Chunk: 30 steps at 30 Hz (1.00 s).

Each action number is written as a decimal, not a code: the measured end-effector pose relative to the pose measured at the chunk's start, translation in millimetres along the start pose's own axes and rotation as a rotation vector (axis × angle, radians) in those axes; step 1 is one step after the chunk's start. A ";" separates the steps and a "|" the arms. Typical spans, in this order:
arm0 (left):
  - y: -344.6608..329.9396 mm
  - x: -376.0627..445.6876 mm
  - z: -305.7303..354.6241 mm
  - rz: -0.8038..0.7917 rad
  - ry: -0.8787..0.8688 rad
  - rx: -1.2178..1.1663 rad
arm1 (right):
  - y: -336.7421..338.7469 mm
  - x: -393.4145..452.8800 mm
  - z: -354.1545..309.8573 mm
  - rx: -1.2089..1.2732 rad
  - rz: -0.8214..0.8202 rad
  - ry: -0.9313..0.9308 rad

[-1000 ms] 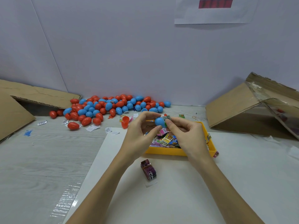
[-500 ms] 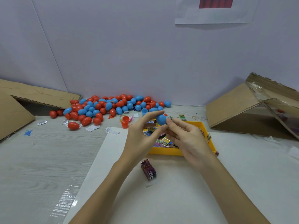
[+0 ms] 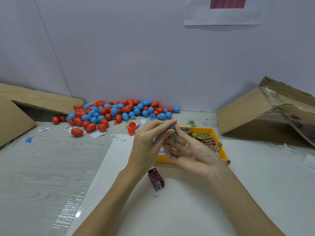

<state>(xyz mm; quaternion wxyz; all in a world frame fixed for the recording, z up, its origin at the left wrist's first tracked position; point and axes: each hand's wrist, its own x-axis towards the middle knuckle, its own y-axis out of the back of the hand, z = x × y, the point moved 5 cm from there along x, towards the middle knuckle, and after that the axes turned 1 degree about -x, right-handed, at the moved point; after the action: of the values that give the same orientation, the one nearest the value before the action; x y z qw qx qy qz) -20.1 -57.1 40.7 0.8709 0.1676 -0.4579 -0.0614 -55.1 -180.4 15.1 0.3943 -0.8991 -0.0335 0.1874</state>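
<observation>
My left hand (image 3: 148,145) holds a blue plastic egg shell (image 3: 170,128) at its fingertips, above the near left corner of the yellow tray (image 3: 221,151). My right hand (image 3: 189,152) lies palm up beside it and pinches a small green folded card (image 3: 174,135) against the shell's opening. Much of the shell is hidden by the fingers. The tray holds several colourful folded cards (image 3: 205,139). A banded stack of purple cards (image 3: 156,179) lies on the white sheet (image 3: 187,210) just below my hands.
A pile of red and blue plastic eggs (image 3: 115,111) lies against the back wall. An open red shell (image 3: 132,128) and a blue half shell (image 3: 152,117) sit near the tray. Tipped cardboard boxes stand at the left (image 3: 15,120) and right (image 3: 255,114). Paper scraps litter the table.
My right hand has turned palm up and dropped slightly, its fingers spreading. The green card now shows at the blue shell's opening. My left hand stays in place with the shell.
</observation>
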 end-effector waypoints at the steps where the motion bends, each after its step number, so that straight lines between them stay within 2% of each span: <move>1: 0.4 0.1 0.4 0.003 -0.003 0.007 | -0.2 -0.5 0.3 -0.003 0.012 0.000; 8: -5.6 -1.1 -3.9 -0.006 0.206 -0.191 | -1.7 -1.3 -2.3 -0.031 0.029 0.004; 17: -6.0 -2.1 -2.3 0.058 0.213 -0.307 | -2.4 -0.6 -0.6 0.019 0.018 0.004; 23: -4.5 -1.3 -2.1 0.061 0.233 -0.278 | -4.8 -1.1 1.3 0.033 0.010 0.022; 27: -1.6 0.0 2.5 0.038 0.146 -0.095 | -3.9 -1.5 -5.0 -0.157 0.025 0.170; 30: -0.3 1.0 5.5 -0.018 0.019 0.091 | -1.7 -4.7 -14.4 -0.499 0.159 0.373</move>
<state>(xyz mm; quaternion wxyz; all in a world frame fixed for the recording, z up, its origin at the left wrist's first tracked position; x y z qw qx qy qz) -24.0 -58.9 44.2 0.8661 0.2115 -0.4505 -0.0469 -54.1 -190.3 26.7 0.1451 -0.9867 0.0645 0.0357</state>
